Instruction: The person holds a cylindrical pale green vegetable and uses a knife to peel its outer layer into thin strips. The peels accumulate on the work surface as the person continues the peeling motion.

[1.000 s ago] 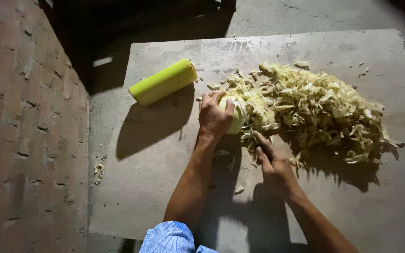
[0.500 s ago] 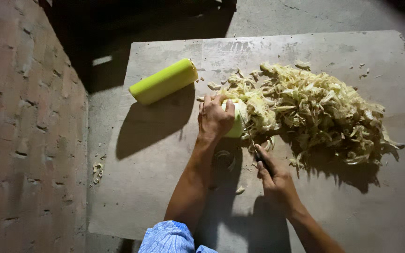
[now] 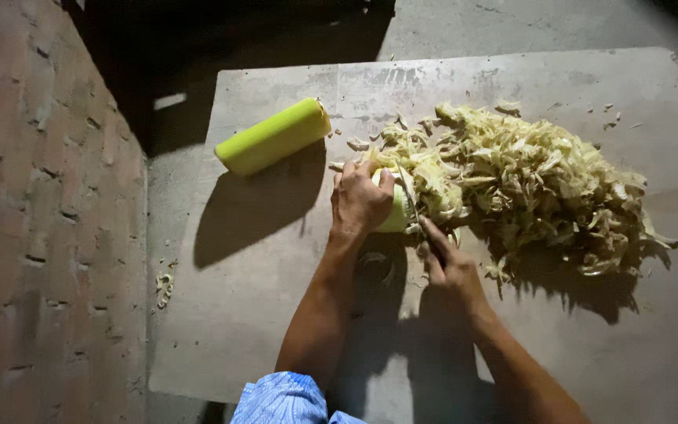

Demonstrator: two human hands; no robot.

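- Left hand (image 3: 360, 202), fingers curled, presses down on a pale green stalk piece (image 3: 396, 210) at frame center.
- Right hand (image 3: 450, 267) grips a knife (image 3: 411, 202), blade against the piece's cut end.
- Shredded pile (image 3: 527, 184) lies right; 1 whole green stalk (image 3: 273, 137) upper left on the board (image 3: 276, 314).

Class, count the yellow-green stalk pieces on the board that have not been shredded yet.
2. One whole stalk piece lies at the board's far left; a shorter stub sits under the left hand, against the shredded heap, which may hide more.

The left hand (image 3: 359, 200) is pressing a green stalk (image 3: 395, 213) down while the right hand (image 3: 450, 267) is gripping a knife (image 3: 411, 202) beside the shreds (image 3: 535, 184).
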